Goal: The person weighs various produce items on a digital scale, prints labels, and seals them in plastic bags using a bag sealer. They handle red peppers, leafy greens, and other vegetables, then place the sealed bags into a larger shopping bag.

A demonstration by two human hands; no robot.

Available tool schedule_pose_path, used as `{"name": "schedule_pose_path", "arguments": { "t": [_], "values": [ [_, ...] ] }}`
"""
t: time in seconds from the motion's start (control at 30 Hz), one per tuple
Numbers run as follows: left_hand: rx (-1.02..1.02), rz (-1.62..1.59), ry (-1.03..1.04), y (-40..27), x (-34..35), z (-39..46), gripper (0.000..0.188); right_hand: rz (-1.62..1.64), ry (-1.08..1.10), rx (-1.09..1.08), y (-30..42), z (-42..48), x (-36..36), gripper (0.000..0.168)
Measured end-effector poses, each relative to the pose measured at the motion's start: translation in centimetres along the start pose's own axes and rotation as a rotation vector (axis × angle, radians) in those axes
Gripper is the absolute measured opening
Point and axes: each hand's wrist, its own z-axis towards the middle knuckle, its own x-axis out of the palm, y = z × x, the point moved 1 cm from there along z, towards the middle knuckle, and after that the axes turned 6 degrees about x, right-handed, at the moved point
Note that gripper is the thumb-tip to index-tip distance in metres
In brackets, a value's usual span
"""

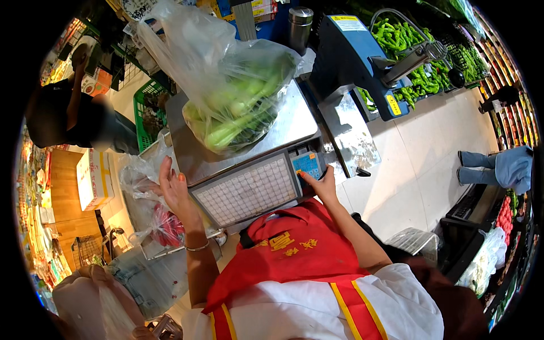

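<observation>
A clear plastic bag (199, 51) of long green vegetables (238, 114) lies on the steel pan (304, 114) of a label-printing scale. Along the scale's front runs a panel of pale keys (250, 189), with a blue keypad (307, 165) at its right end. My right hand (322, 183) rests on the keypad end, thumb on a key and fingers round the panel's edge. My left hand (180, 195), a bracelet at its wrist, is raised with fingers apart at the panel's left end, holding nothing.
A blue bag-sealing machine (361, 63) stands right of the scale, near a metal flask (300, 29) and green peppers (395, 36). At left are a bag of red produce (168, 227), a green basket (140, 114) and one person (68, 110). Another person (510, 168) stands at right.
</observation>
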Motion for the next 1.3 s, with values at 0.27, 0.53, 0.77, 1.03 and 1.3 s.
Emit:
{"name": "schedule_pose_path", "arguments": {
  "t": [0.27,0.53,0.77,1.03,1.3],
  "values": [
    [0.045,-0.064,0.074,-0.2,0.5,2.1,0.063,-0.211,-0.184,-0.013,0.1,-0.2,0.7,0.088],
    [0.273,0.0,0.197,-6.4,3.8,8.8,0.096,-0.173,-0.439,-0.381,0.9,-0.5,-0.3,0.053],
    [0.545,-0.11,0.415,-11.3,9.9,13.3,0.115,0.761,0.185,0.399,4.2,-0.9,0.8,0.009],
    [-0.089,-0.288,0.515,-13.2,12.7,16.4,0.029,1.11,0.294,0.47,6.3,1.6,2.8,0.006],
    [0.256,-0.36,0.337,-13.2,11.8,17.4,0.015,0.853,0.036,0.31,7.5,1.5,3.5,0.012]
  ]
}}
